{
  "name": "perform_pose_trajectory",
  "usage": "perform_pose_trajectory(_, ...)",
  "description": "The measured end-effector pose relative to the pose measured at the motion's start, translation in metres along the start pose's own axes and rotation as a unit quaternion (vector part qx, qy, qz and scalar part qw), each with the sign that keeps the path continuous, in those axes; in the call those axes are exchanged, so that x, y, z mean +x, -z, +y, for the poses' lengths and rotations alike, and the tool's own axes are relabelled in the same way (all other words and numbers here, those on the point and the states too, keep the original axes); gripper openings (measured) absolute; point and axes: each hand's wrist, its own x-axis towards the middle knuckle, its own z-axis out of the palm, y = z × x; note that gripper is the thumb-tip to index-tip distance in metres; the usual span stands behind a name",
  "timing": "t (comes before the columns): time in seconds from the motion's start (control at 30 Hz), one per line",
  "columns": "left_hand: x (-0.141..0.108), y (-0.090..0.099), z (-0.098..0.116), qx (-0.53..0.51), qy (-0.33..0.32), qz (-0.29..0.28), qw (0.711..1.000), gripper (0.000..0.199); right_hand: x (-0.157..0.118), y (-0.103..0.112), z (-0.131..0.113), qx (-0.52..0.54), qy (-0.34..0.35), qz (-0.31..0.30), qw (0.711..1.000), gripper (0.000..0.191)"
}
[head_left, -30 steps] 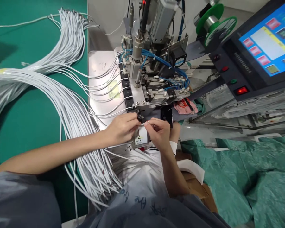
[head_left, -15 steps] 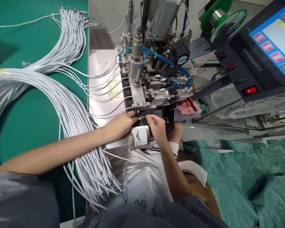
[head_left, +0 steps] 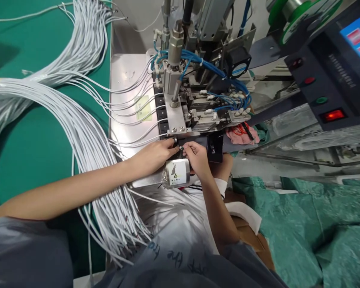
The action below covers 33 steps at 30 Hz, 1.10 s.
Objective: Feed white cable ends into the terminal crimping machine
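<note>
My left hand (head_left: pixel 156 155) is closed at the front end of the machine's black clamp row (head_left: pixel 162 114), its fingertips pinching the end of a white cable. Thin wire ends (head_left: pixel 181 148) stick out past those fingers. Facing it from the right, my right hand (head_left: pixel 197 159) is closed, thumb and forefinger pinched on the wire ends; the exact grip is too small to see clearly. Just below the fingers is a metal cover with a white label (head_left: pixel 177 173). Several white cables (head_left: pixel 132 108) lie across the metal plate (head_left: pixel 123 72) into the clamp row.
A large bundle of white cables (head_left: pixel 78 132) curves over the green mat (head_left: pixel 18 160) and under my left forearm. The machine's cylinders (head_left: pixel 175 48) and blue air hoses (head_left: pixel 210 68) rise ahead. At right are a control box (head_left: pixel 333 80), a phone (head_left: pixel 215 148) and green sheeting (head_left: pixel 282 224).
My right fingertips have moved slightly left, closing the gap to the wire ends by my left fingers. The view has shifted a little, so the control box sits farther right.
</note>
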Motion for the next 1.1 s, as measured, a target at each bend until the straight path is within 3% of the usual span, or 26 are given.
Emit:
perform_pose_trajectory(0.47,-0.0003,0.0012,0.0019,0.077,0.004,-0.004,0.997,0.036,0.0012,-0.0028,0.0004,-0.008,0.010,0.006,1.000,0.016)
perform_pose_trajectory(0.93,0.0000,0.0027,0.0022,0.092,0.003,-0.018,0.996,0.034,0.0072,0.0047,-0.0073,0.033,-0.070,-0.032,0.996,0.016)
perform_pose_trajectory(1.1,-0.0001,0.0068,0.0050,0.115,0.000,-0.034,0.993,0.035,0.0045,-0.0003,-0.0048,0.038,-0.050,-0.019,0.998,0.018)
